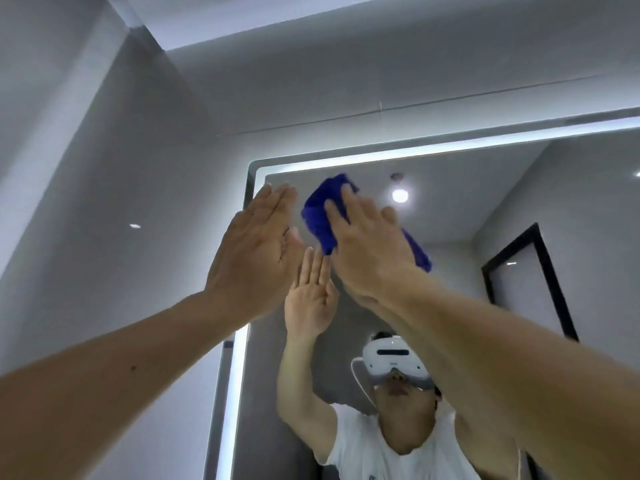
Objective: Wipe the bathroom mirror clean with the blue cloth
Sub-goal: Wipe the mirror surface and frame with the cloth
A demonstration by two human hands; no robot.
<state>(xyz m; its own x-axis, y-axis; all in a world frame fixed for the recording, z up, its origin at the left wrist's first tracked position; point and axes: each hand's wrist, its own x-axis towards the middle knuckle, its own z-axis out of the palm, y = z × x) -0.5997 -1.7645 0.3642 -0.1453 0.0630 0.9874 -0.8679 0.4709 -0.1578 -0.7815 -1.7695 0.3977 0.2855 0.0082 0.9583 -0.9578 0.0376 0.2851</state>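
Observation:
The bathroom mirror [450, 258] has a lit strip round its edge and fills the right half of the view. A blue cloth [320, 216] lies bunched against the glass near the mirror's top left corner. My right hand [370, 244] presses flat on the cloth with straight fingers, covering its middle. My left hand [258, 247] is raised flat beside it, fingers straight and together, at the mirror's left edge. The glass reflects my raised arms and a headset.
A glossy grey tiled wall [121, 202] runs left of the mirror. A grey bulkhead [346, 81] sits just above the mirror's top edge. The reflection shows a dark-framed door [530, 289] and a ceiling lamp [399, 195].

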